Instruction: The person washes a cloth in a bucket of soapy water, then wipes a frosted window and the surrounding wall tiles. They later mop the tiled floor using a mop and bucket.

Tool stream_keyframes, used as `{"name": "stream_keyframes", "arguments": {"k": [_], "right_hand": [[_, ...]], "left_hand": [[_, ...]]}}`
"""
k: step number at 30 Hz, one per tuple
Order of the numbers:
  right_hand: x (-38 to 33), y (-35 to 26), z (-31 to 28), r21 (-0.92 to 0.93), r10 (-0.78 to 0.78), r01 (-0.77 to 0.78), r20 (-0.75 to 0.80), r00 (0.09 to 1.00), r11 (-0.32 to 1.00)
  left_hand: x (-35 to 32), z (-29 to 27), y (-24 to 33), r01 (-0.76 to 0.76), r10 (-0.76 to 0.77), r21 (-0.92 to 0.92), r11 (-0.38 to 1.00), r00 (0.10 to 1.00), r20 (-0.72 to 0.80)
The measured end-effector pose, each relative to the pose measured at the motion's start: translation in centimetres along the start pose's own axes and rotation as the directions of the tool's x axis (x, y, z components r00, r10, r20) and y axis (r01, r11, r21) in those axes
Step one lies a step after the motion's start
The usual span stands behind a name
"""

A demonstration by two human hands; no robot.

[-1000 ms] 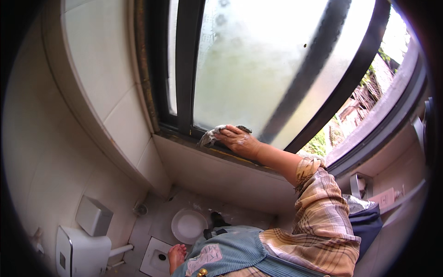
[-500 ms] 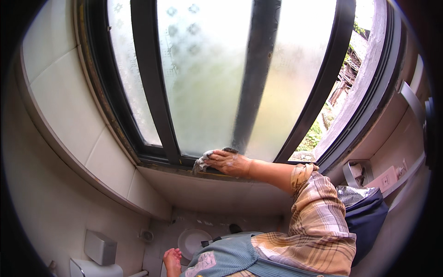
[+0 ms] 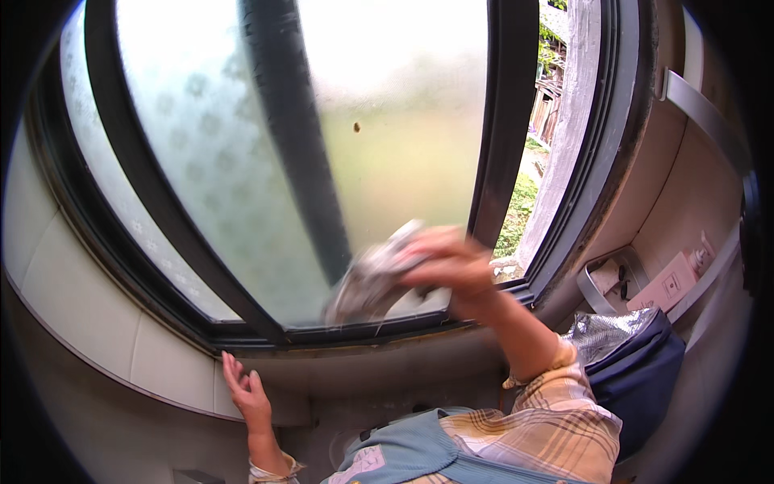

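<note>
A grey-white, crumpled cleaning cloth (image 3: 371, 282) hangs from my right hand (image 3: 455, 262), whose fingers are closed on it. Both are smeared by motion, in front of the lower part of a sliding window's frosted pane (image 3: 403, 161). Whether the cloth touches the glass I cannot tell. Below the window's lower left corner, near the edge of the tiled wall, my left hand (image 3: 248, 395) is raised, holding nothing, its fingers and thumb apart. A dark window frame (image 3: 476, 210) borders the pane. A small brown spot (image 3: 356, 127) shows on the glass.
At the right, a metal caddy (image 3: 597, 286) and a pink pump bottle (image 3: 673, 282) stand by the wall. A navy bag with silver lining (image 3: 637, 363) hangs beside my right arm. A metal rail (image 3: 705, 113) curves above. Through the window's open gap, greenery (image 3: 516, 210) shows outside.
My right hand has lifted the cloth off the bottom frame, moving up and right. My left hand has risen from low down to the window's lower left corner. The view has shifted right.
</note>
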State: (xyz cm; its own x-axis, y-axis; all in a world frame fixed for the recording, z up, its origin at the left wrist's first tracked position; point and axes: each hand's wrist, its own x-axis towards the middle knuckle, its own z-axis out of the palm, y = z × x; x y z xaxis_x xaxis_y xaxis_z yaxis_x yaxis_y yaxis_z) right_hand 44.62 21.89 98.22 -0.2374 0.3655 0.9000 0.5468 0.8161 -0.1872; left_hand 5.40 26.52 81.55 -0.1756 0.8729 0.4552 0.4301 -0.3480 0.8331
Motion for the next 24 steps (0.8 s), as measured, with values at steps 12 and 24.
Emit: {"name": "stream_keyframes", "arguments": {"k": [12,24], "right_hand": [[3.6,14.6,-10.4,0.861,0.531,-0.269,0.000,0.848,0.431],[10.1,16.6,-2.8,0.678,0.130,-0.447,0.465,0.876,0.583]], "left_hand": [[15.4,7.3,5.3,-0.259,0.195,-0.199,0.945,0.936,-0.294],[14.1,10.0,6.2,-0.234,0.106,-0.193,0.953,0.853,-0.511]]}}
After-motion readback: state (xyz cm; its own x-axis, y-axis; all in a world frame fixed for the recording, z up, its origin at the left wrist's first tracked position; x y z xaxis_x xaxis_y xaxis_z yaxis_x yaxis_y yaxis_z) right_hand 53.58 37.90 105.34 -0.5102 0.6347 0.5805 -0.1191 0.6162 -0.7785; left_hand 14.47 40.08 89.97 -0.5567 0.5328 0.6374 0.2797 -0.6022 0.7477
